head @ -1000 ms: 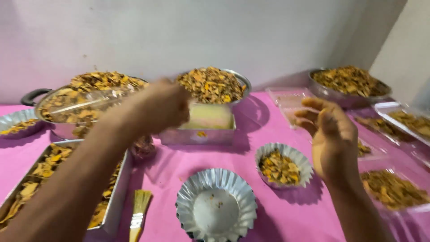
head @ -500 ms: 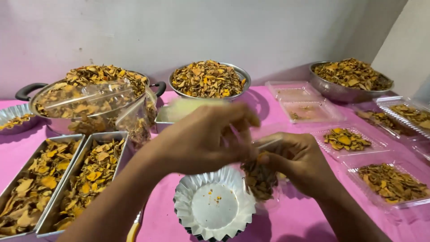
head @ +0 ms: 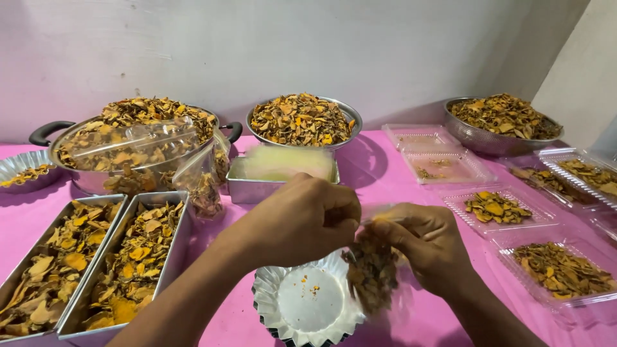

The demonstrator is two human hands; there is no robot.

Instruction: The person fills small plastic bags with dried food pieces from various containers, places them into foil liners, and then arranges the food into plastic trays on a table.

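Two long metal trays (head: 96, 257) of dried orange slices at left, handled pot (head: 128, 151) behind, steel colander (head: 504, 125) far right.

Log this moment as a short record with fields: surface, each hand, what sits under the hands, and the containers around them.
Surface: pink table cover
Left hand: pinches the top of a small clear bag of dried orange-brown chips
Right hand: grips the same bag from the other side
Under the hands: fluted foil dish, nearly empty, a few crumbs
Left side: two rectangular metal trays of chips
Back: handled pot, round metal bowl, colander, all heaped
Right side: clear plastic clamshell boxes, some with chips
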